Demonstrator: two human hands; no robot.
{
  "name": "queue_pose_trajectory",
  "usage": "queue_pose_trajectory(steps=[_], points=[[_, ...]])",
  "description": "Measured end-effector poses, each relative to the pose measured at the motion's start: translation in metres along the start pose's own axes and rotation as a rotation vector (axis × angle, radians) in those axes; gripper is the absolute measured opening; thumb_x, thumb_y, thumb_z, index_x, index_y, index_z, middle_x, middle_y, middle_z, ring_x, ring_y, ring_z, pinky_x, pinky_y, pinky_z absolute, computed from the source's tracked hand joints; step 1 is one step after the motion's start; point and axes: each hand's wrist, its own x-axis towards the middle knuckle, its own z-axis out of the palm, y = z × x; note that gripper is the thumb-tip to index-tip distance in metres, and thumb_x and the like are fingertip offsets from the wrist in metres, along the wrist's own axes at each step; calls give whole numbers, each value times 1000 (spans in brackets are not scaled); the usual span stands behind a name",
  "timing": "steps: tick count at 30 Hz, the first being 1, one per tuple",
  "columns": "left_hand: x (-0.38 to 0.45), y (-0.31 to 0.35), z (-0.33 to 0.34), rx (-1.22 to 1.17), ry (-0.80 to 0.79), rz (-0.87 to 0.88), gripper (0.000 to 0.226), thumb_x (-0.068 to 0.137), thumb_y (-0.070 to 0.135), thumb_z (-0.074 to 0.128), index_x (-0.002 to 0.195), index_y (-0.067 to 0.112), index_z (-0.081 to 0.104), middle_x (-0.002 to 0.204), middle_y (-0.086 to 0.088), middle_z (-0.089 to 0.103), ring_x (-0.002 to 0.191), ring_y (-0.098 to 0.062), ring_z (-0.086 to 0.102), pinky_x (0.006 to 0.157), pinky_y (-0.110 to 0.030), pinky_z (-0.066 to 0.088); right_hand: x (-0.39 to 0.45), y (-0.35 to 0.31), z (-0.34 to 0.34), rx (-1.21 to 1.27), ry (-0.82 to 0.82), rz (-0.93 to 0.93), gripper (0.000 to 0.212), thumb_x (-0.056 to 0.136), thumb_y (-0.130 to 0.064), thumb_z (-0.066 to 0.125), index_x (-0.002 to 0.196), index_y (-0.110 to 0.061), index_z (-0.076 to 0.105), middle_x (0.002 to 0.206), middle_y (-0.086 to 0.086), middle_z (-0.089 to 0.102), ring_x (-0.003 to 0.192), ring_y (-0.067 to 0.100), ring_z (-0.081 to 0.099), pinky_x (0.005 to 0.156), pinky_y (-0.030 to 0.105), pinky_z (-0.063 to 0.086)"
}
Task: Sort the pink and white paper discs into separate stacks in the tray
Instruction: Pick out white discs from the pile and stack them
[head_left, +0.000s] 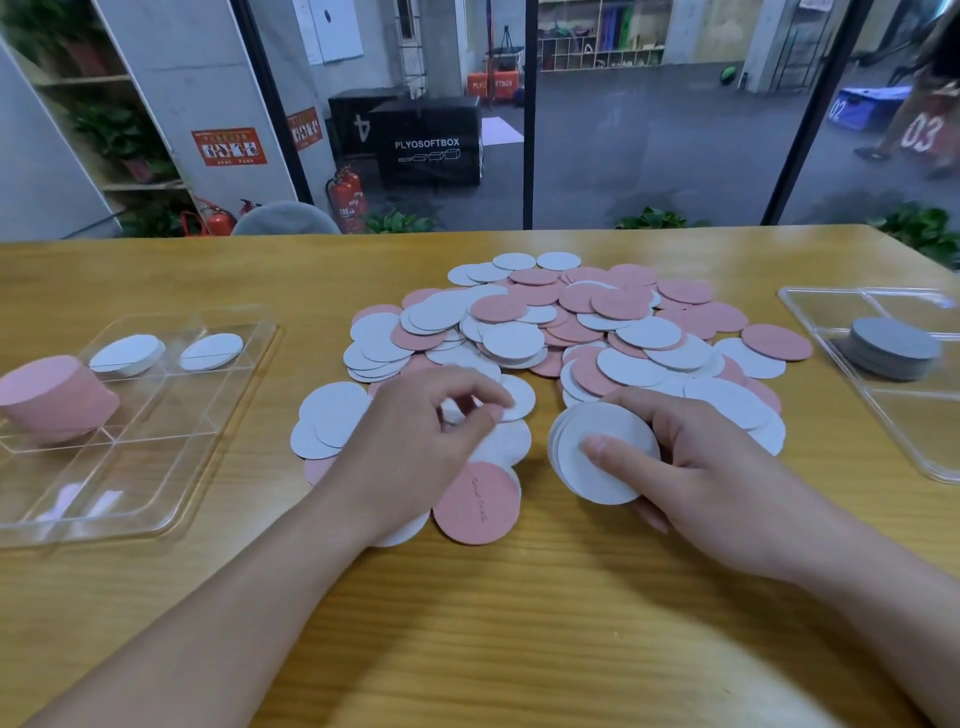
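We see a wooden table (519, 623), centre and lower frame, with visible grain and a soft sheen. The pink and white paper discs (545, 332) heaped mid-frame look matt and smooth. At left and right, two clear plastic trays (171, 467) (810, 306) are glossy.

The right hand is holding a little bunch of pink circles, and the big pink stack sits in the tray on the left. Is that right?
Not quite. In the head view the right hand holds a bunch of white discs, not pink ones, with the thumb pressed on the top one. The rest is right: the big pink stack sits in the clear tray on the left.
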Motion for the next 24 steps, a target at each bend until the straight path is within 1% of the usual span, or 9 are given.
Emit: queue_pose_trajectory(steps=[1, 3, 6, 8, 10, 13, 18, 21, 24], points=[[5, -1, -2, 22, 67, -18, 9, 101, 28, 77, 101, 36, 81, 95, 25, 71, 76, 2, 59, 68, -11, 40, 0, 0, 0, 3, 3, 2, 34, 108, -49, 61, 105, -16, 66, 57, -4, 53, 51, 16, 48, 53, 36, 39], [15, 0, -3, 130, 80, -51, 9, 100, 39, 77, 108, 37, 76, 105, 23, 69, 91, 3, 58, 77, -16, 41, -1, 0, 0, 3, 9, 4, 35, 108, -49, 61, 105, -14, 66, 57, -2, 53, 51, 16, 47, 52, 35, 38], [21, -4, 3, 443, -71, -73, 43, 100, 63, 67, 136, 40, 68, 136, 17, 56, 132, -7, 43, 105, -34, 44, -1, -1, -1, -15, 17, 5, 36, 108, -49, 61, 105, -13, 66, 55, -2, 54, 51, 15, 47, 52, 32, 38], [24, -7, 9, 555, -112, -86, 55, 104, 65, 56, 151, 36, 59, 153, 11, 48, 146, -17, 31, 119, -44, 39, -1, -1, -1, -23, 22, 10, 34, 108, -49, 61, 105, -15, 67, 55, -5, 53, 51, 14, 47, 52, 30, 38], [26, -11, 12, 574, -148, -99, 50, 108, 63, 48, 150, 39, 60, 149, 15, 54, 143, -23, 37, 119, -45, 37, 0, -1, -1, -25, 28, 14, 31, 108, -47, 62, 105, -16, 68, 56, -6, 52, 51, 13, 47, 52, 28, 38], [26, -16, 12, 451, -129, -16, 17, 107, 54, 59, 116, 46, 71, 109, 26, 63, 123, -23, 51, 100, -39, 42, 0, 0, -2, -31, 31, 28, 30, 108, -46, 63, 102, -17, 67, 56, -9, 52, 50, 12, 47, 52, 28, 38], [13, -12, 2, 214, -122, -25, 30, 100, 45, 76, 129, 45, 74, 139, 31, 62, 138, 7, 46, 107, -16, 37, 0, -4, -1, -15, 28, 52, 25, 107, -46, 63, 103, -22, 68, 56, -8, 52, 51, 15, 47, 51, 29, 38], [13, -9, -3, 165, -39, -60, 38, 98, 52, 75, 135, 47, 69, 134, 32, 62, 135, 5, 50, 107, -23, 43, 0, -5, -1, -9, 34, 56, 23, 107, -46, 63, 104, -24, 69, 56, -10, 52, 51, 14, 47, 50, 28, 38], [17, -9, -2, 303, -57, -131, 57, 95, 65, 71, 147, 43, 60, 137, 22, 54, 139, -6, 40, 113, -37, 43, 0, -5, -1, -4, 33, 52, 26, 106, -48, 63, 104, -22, 69, 57, -8, 52, 51, 15, 46, 51, 31, 38]])
